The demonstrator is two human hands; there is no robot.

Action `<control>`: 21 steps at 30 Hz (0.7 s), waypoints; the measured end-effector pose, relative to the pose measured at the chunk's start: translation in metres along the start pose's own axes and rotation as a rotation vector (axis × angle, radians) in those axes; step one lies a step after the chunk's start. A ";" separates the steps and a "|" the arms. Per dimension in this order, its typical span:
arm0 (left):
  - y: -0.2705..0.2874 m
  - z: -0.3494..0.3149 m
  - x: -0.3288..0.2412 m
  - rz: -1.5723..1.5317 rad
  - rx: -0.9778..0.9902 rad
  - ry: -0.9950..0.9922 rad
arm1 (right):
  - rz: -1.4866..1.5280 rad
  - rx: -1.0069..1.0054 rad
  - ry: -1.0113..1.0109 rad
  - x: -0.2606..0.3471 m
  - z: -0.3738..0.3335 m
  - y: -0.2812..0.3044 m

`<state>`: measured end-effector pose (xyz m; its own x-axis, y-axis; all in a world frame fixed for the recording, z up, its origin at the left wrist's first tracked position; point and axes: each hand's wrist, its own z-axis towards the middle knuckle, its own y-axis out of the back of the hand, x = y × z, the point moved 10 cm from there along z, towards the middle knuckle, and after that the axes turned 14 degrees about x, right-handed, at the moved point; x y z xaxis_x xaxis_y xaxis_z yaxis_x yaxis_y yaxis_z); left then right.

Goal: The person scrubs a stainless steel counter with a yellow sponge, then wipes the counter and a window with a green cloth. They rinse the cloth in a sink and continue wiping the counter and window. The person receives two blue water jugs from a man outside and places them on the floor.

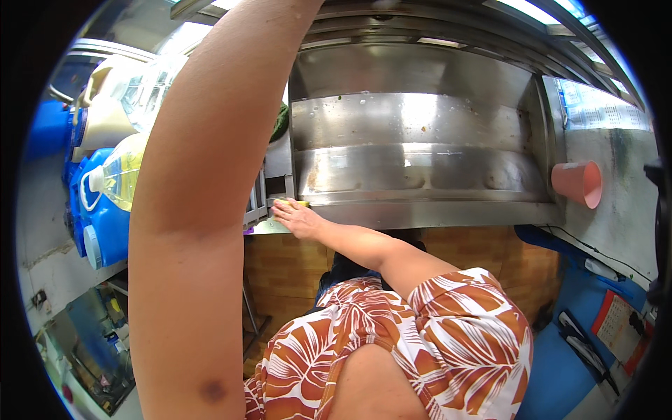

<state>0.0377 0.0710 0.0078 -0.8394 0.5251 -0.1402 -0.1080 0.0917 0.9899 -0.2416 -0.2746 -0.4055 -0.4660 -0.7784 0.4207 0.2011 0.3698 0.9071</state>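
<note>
My right hand (pixel 299 218) is at the front left corner of a stainless steel sink (pixel 434 213). It holds a yellow sponge (pixel 302 204), only a sliver of which shows beside the fingers. The sponge lies against the metal edge. My left arm is raised across the left of the view, and its hand is beyond the top edge. Water drops and small bits of debris dot the sink's steel wall. Partly behind my left arm, a dark green scrubbing pad or cloth (pixel 281 122) rests by the sink's left side.
Blue jugs (pixel 105 203) and a clear bottle of yellow liquid (pixel 120 173) crowd the left side. A pink cup (pixel 578 183) is at the sink's right end. Metal rails (pixel 392 28) run above the far side. A blue surface (pixel 560 364) with papers is at lower right.
</note>
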 end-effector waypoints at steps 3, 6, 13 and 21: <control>-0.005 0.006 -0.001 0.050 0.028 -0.010 | -0.008 0.105 0.004 0.005 0.014 0.008; -0.004 0.002 -0.003 0.088 0.019 -0.034 | 0.146 0.047 0.013 0.005 0.005 0.037; 0.000 -0.006 -0.002 -0.080 0.039 -0.016 | 0.248 -0.309 -0.382 -0.103 -0.101 0.073; -0.013 -0.020 -0.032 0.547 0.037 -0.163 | 0.347 -0.321 -1.538 -0.436 -0.358 0.024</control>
<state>0.0554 0.0363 -0.0007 -0.6748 0.6279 0.3878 0.3398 -0.2021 0.9185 0.2747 -0.1072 -0.5612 -0.7030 0.6120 0.3623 0.5475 0.1406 0.8249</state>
